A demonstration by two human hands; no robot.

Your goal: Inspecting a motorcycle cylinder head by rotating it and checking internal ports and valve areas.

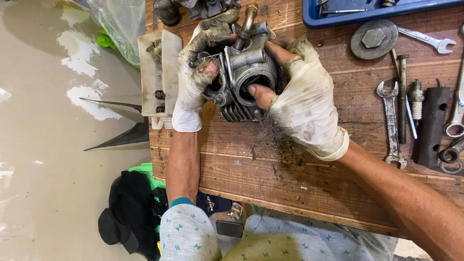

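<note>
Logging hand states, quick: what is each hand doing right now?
Left hand: closed on the finned metal engine part.
Right hand: gripping the same part, thumb at its round opening.

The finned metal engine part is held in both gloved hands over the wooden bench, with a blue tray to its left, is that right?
Not quite. The head view shows the blue tray to the right, at the bench's far edge. Both gloved hands, left and right, do hold the finned engine part over the wooden bench.
</note>
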